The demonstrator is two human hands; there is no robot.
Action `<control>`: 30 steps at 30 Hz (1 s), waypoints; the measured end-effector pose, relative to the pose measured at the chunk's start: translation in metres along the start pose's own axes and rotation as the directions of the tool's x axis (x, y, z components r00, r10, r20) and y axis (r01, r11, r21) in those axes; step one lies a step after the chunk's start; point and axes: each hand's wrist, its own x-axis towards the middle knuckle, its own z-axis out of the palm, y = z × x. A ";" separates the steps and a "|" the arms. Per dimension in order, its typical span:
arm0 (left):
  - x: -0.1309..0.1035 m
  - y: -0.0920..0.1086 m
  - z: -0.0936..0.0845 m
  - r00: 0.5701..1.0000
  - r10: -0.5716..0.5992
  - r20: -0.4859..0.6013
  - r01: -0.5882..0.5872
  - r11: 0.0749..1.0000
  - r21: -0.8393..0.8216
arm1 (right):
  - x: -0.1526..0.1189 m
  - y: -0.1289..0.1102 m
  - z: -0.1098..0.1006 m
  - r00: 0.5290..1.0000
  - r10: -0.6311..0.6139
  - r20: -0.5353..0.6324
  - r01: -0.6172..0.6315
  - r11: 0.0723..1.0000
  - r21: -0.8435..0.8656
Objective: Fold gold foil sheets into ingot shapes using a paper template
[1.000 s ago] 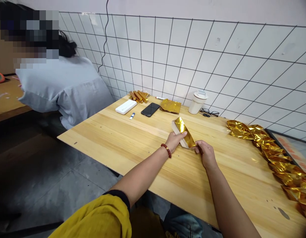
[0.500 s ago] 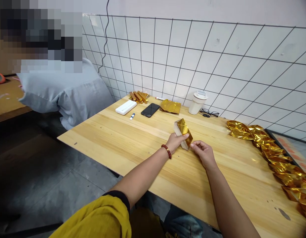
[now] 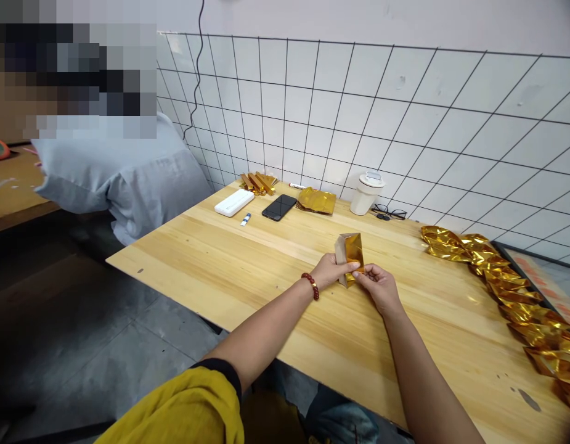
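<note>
A folded piece of gold foil paper, pale on its left side, is held above the wooden table between my two hands. My left hand grips it from the left, with the thumb across its gold face. At its lower right corner, my right hand pinches the edge between thumb and fingers. A string of dark red beads circles my left wrist. Flat gold sheets lie farther back, and a long row of folded gold pieces runs along the table's right side.
Along the back of the wooden table are gold strips, a white power bank, a black phone, a small blue-white object, a lidded cup and glasses. A person in grey leans at the left.
The gold foil piece has turned more upright and shifted slightly right. My right hand has moved a little left, its fingertips now overlapping the piece's lower corner.
</note>
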 end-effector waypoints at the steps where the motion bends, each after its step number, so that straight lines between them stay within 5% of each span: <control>1: 0.000 0.000 0.000 1.000 -0.005 0.020 0.004 1.000 0.015 | 0.001 0.001 -0.001 1.000 -0.004 -0.005 0.005 1.000 0.024; 7: -0.003 0.004 0.001 0.990 0.018 0.139 -0.029 0.996 0.079 | 0.004 0.003 -0.008 0.999 0.007 -0.046 0.001 0.985 0.173; 17: -0.004 0.012 0.002 0.999 0.032 -0.032 -0.031 0.999 0.004 | 0.001 0.003 -0.005 0.999 0.037 -0.006 -0.037 0.999 0.022; 24: -0.005 0.014 0.005 0.998 0.015 -0.058 -0.018 0.999 -0.042 | 0.007 0.000 -0.009 0.979 0.025 -0.200 0.031 0.962 0.272; 30: -0.004 0.017 0.004 0.982 0.014 -0.188 -0.059 0.969 -0.238 | 0.005 0.005 -0.010 0.990 0.018 -0.138 0.008 0.982 0.187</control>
